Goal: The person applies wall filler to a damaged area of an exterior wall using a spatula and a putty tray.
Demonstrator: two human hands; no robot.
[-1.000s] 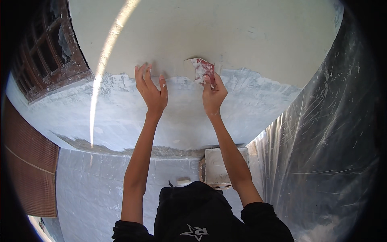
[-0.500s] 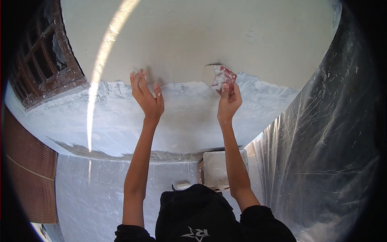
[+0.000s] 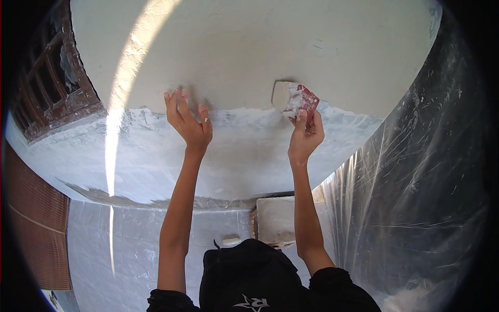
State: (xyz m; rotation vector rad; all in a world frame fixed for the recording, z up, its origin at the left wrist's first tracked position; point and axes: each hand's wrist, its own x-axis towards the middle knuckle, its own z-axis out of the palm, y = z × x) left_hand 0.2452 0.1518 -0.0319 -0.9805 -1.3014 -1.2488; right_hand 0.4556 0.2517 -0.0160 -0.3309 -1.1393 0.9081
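Note:
My right hand (image 3: 305, 138) grips a red putty scraper (image 3: 309, 100) by its lower end, thumb on the near side. White putty smears the scraper's face, and its pale far end is against the wall (image 3: 234, 57). That end meets the wall just above the ragged line between the smooth beige coat and the whitish lower band (image 3: 234, 138). Further left, my left hand (image 3: 191, 125) is held up close to the wall with fingers spread and nothing in it. A spot of white putty is on its thumb. Whether its fingertips touch the wall I cannot tell.
A brown wooden window frame (image 3: 62, 106) is at the left. Clear plastic sheeting (image 3: 416, 187) hangs on the right. Below, a putty-smeared square board (image 3: 275, 213) is near my right forearm, a small white block (image 3: 232, 241) lies on the grey floor covering (image 3: 135, 234), and a ribbed brown panel (image 3: 36, 223) stands left.
My right hand and the scraper have shifted a little to the right along the wall, and more of the scraper's pale end shows. The left hand stays nearly where it was.

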